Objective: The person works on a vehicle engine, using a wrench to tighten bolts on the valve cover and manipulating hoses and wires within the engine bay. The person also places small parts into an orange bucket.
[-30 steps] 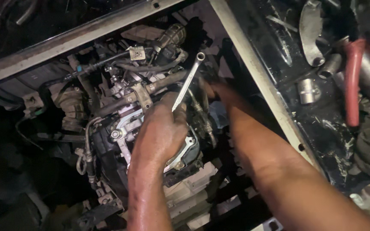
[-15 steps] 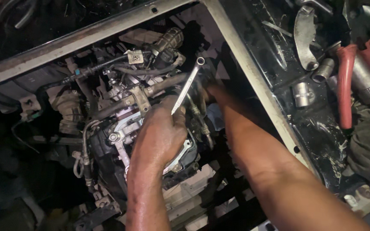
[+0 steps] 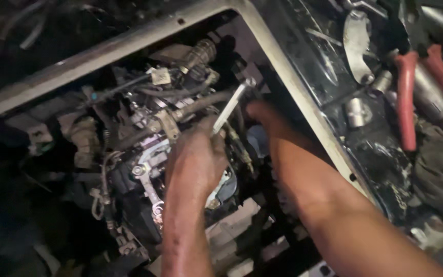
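**Engine bay, both hands in, one wrench in use**

Setting: a dark, oily engine compartment seen from above, bounded by a pale painted metal frame rail (image 3: pixel 129 43) that runs across the top and turns down the right side. Beyond that rail, a grimy black ledge (image 3: pixel 380 164) carries red-handled pliers (image 3: pixel 406 102), a short silver socket (image 3: pixel 356 112) and a curved bare-metal bracket (image 3: pixel 357 46).

Item 1: my left hand (image 3: pixel 198 159), back upward, fingers curled shut around the lower end of a slim silver ring wrench (image 3: pixel 230 109). The wrench slants up and to the right from my fist; its ring end sits just beside the frame rail's corner.

Item 2: my right hand (image 3: pixel 262 114), reaching in deep beside the wrench. Only its back shows; I cannot tell how far it is open or whether it grips anything.

Item 3: grey ribbed engine assembly (image 3: pixel 149 164) with black rubber hoses (image 3: pixel 201 100), directly under my left hand.

Obscured: the fastener under the ring end; the left side, lost in shadow.
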